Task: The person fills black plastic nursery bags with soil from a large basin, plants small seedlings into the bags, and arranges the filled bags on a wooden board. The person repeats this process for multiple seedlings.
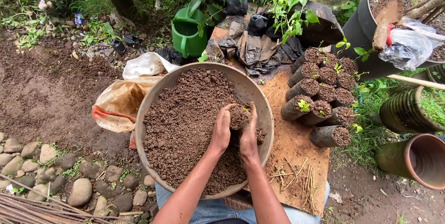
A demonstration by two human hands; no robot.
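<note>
- I see my left hand [221,129] and my right hand [249,131] together over the big round basin [259,95] — both are cupped around a small soil-filled bag [238,116], fingers closed on its sides.
- The bag sits upright on the brown soil [185,122] in the basin, near the right rim.
- On the right, on a board [292,140], filled seedling bags [320,92] stand close in a cluster — some are tilted.
- A green watering can [187,34] stands behind the basin.

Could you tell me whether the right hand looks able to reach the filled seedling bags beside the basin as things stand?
Probably yes: the right hand is near the basin's right rim, and nothing stands between it and the seedling bags.
</note>
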